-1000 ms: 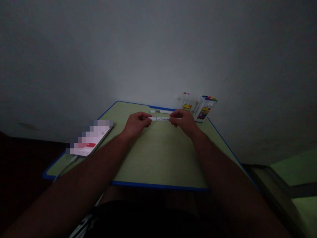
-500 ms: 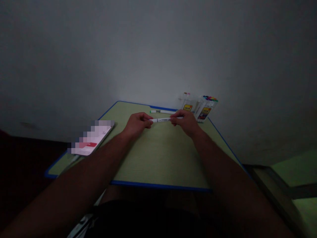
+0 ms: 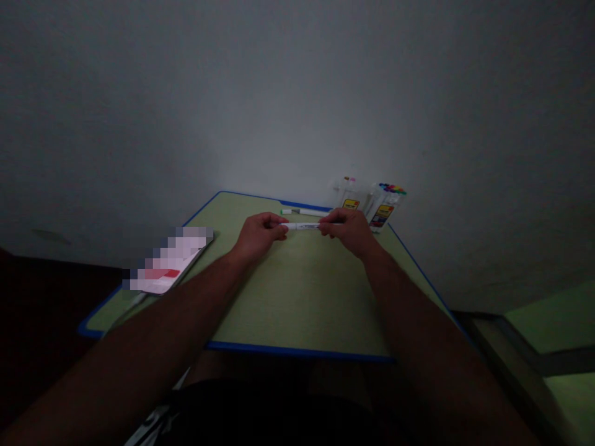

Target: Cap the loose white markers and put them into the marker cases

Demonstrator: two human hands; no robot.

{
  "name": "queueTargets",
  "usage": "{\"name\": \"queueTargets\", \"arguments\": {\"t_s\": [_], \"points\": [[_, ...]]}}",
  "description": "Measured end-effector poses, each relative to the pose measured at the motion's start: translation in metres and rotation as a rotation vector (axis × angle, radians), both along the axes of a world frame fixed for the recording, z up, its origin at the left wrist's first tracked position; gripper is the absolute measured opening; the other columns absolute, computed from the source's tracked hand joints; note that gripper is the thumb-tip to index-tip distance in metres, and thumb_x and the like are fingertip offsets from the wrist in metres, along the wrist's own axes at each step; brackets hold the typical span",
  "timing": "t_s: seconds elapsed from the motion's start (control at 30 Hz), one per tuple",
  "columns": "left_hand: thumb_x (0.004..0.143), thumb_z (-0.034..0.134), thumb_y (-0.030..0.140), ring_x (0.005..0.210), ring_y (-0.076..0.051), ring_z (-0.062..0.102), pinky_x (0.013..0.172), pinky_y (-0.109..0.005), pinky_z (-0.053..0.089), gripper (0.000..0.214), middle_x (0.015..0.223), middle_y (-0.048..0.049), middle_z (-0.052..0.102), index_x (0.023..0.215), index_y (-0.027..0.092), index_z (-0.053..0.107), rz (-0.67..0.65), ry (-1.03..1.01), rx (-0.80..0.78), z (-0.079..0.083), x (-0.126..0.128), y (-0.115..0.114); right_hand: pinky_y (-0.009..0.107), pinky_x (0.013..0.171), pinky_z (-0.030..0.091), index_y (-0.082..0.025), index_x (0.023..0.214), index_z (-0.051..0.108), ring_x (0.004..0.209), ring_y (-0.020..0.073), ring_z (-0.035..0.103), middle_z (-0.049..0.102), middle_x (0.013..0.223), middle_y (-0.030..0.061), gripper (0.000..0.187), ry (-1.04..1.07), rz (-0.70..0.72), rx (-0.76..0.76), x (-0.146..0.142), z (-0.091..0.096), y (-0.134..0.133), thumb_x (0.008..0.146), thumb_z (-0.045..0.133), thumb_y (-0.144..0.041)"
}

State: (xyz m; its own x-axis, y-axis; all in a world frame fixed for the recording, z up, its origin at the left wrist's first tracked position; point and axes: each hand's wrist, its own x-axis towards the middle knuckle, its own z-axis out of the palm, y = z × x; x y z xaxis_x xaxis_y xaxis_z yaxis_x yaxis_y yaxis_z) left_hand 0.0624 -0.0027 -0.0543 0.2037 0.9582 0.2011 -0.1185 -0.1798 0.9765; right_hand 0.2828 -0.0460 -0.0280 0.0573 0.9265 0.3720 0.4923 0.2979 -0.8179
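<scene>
A white marker [image 3: 307, 226] is held level between my two hands, over the far half of the small table [image 3: 297, 297]. My left hand [image 3: 261, 234] pinches its left end, and my right hand [image 3: 346, 228] pinches it toward the right end. The fingertips hide both ends. Just behind it lies a second white marker [image 3: 311, 212] with a green tip; its right end is behind my right hand. Beyond my right hand stand two clear marker cases, one [image 3: 351, 198] with a few pens showing and one [image 3: 385, 207] full of many colours.
On the table's left side lies a phone [image 3: 179, 257], lit and partly blurred, with a pale cable [image 3: 134, 302] running from its near end. A plain wall [image 3: 288, 99] rises behind the table's blue far edge.
The marker has turned slightly to lie more level, with both hands still on it. The view has shifted a little; nothing else visibly differs.
</scene>
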Motion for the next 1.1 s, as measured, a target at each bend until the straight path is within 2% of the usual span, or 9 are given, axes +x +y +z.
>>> {"name": "queueTargets", "arguments": {"t_s": [0.2,0.37,0.53,0.67,0.8,0.87,0.97,1.1], "points": [[0.063,0.080,0.018,0.058,-0.014,0.063,0.060,-0.028,0.051,0.017,0.066,-0.0041,0.069,0.077,0.013,0.073,-0.026,0.015,0.011,0.000,0.004,-0.001,0.025,0.061,0.040,-0.018,0.085,0.075,0.062,0.0119,0.058,0.068,0.069,-0.0002,0.015,-0.410,0.101,-0.051,-0.008,-0.008,-0.002,0.072,0.072,-0.026],[0.064,0.080,0.021,0.059,-0.014,0.064,0.062,-0.028,0.052,0.020,0.066,-0.0034,0.069,0.079,0.013,0.070,-0.065,0.031,0.026,-0.001,0.005,-0.001,0.024,0.059,0.035,-0.018,0.088,0.074,0.060,0.0100,0.053,0.064,0.066,-0.0028,0.016,-0.468,0.156,-0.028,-0.018,-0.013,-0.001,0.076,0.069,-0.028],[0.068,0.078,0.026,0.061,-0.013,0.062,0.064,-0.028,0.051,0.033,0.069,-0.0023,0.069,0.097,0.013,0.069,-0.128,0.043,0.057,-0.004,0.004,0.000,0.025,0.058,0.040,-0.017,0.076,0.068,0.060,0.0113,0.055,0.063,0.065,-0.0015,0.014,-0.240,0.065,-0.008,-0.013,-0.008,0.002,0.071,0.071,-0.030],[0.070,0.077,0.027,0.060,-0.012,0.060,0.063,-0.029,0.050,0.028,0.070,-0.0018,0.068,0.093,0.013,0.069,-0.163,0.153,0.048,-0.003,0.003,-0.003,0.025,0.048,0.044,-0.018,0.074,0.060,0.050,0.0111,0.055,0.061,0.061,-0.0023,0.026,0.102,0.042,-0.061,-0.009,-0.006,0.004,0.069,0.075,-0.038],[0.072,0.075,0.025,0.063,-0.012,0.061,0.064,-0.028,0.048,0.023,0.074,-0.0028,0.069,0.092,0.014,0.069,-0.195,0.254,0.042,0.000,0.003,-0.007,0.025,0.047,0.052,-0.020,0.081,0.054,0.059,0.0164,0.067,0.066,0.066,-0.0013,0.042,0.369,0.077,-0.092,-0.010,-0.007,0.005,0.058,0.085,-0.037],[0.072,0.074,0.024,0.065,-0.012,0.061,0.064,-0.027,0.047,0.022,0.077,-0.0036,0.070,0.092,0.015,0.069,-0.208,0.293,0.047,0.002,0.003,-0.008,0.025,0.048,0.054,-0.020,0.083,0.054,0.062,0.0182,0.070,0.067,0.067,-0.0010,0.046,0.449,0.068,-0.117,-0.011,-0.008,0.006,0.057,0.087,-0.037],[0.073,0.072,0.022,0.063,-0.012,0.060,0.061,-0.026,0.045,0.020,0.077,-0.0032,0.070,0.091,0.015,0.070,-0.212,0.334,0.048,0.001,0.003,-0.008,0.024,0.048,0.056,-0.019,0.083,0.055,0.063,0.0180,0.071,0.069,0.069,0.0009,0.042,0.514,0.041,-0.142,-0.011,-0.010,0.009,0.064,0.086,-0.041],[0.072,0.071,0.022,0.059,-0.012,0.057,0.058,-0.026,0.044,0.019,0.071,-0.0016,0.067,0.090,0.015,0.069,-0.151,0.349,0.054,-0.002,0.002,-0.004,0.024,0.048,0.056,-0.018,0.083,0.060,0.054,0.0129,0.065,0.064,0.064,-0.0016,0.036,0.543,-0.047,-0.101,-0.005,-0.011,0.012,0.069,0.083,-0.043]]}}
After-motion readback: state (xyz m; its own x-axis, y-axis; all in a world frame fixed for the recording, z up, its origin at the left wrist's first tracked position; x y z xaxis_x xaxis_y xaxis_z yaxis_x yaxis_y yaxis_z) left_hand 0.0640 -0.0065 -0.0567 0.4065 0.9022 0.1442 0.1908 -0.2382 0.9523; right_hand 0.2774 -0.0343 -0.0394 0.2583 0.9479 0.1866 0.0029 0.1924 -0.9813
